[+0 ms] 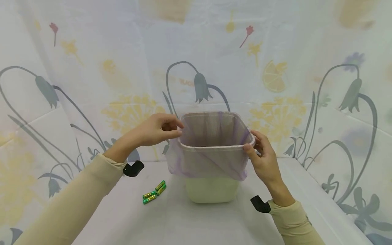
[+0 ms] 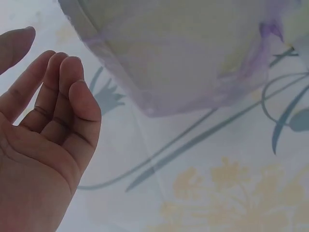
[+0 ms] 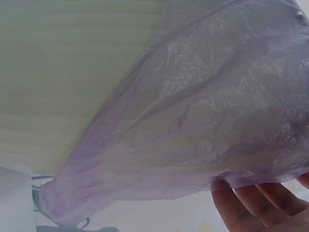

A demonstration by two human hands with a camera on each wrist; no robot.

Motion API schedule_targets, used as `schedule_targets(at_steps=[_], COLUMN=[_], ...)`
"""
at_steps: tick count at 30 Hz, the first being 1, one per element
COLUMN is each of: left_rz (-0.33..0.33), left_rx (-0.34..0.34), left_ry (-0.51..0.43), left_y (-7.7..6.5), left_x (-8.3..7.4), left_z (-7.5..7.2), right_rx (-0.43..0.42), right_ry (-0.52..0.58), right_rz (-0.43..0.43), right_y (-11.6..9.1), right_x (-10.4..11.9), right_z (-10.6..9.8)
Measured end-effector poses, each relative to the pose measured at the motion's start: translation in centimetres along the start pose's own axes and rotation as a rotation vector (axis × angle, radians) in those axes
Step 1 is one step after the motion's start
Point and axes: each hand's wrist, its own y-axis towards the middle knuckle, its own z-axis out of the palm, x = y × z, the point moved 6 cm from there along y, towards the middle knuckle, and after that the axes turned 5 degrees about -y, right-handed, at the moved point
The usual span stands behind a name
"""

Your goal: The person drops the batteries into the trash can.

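A pale green trash can (image 1: 211, 191) stands upright on the white surface. A thin, translucent purple garbage bag (image 1: 211, 163) lines it and is folded over its rim, hanging down outside. My right hand (image 1: 264, 158) grips the bag at the rim's near right corner, thumb in front and fingers along the right side; in the right wrist view its fingertips touch the bag's lower edge. Beside the left rim is my left hand (image 1: 157, 129), its fingers loosely bent with nothing between them. The left wrist view shows it apart from the bag.
Several green-and-gold batteries (image 1: 154, 193) lie on the white tabletop (image 1: 128, 221), left of the trash can. Behind and to both sides hangs a white cloth (image 1: 211, 51) printed with flowers.
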Motion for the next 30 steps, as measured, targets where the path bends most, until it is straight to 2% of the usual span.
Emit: schedule_targets(at_steps=[7, 14, 23, 30], left_rz=[-0.049, -0.097, -0.201, -0.251], left_rx=[-0.023, -0.035, 0.026, 0.081], left_ry=[0.021, -0.012, -0.049, -0.074], left_y=[-2.4, -5.1, -8.1, -9.9], left_x=[2.0, 5.3, 11.0, 14.7], left_z=[-0.7, -0.2, 3.1, 6.1], right_rx=[0.003, 0.002, 0.011, 0.003], right_ry=[0.000, 0.000, -0.003, 0.002], right_rz=[0.004, 0.000, 0.012, 0.010], right_y=[-0.1, 0.0, -0.1, 0.0], right_x=[0.1, 0.1, 0.0, 0.0], right_z=[0.0, 0.0, 0.2, 0.1])
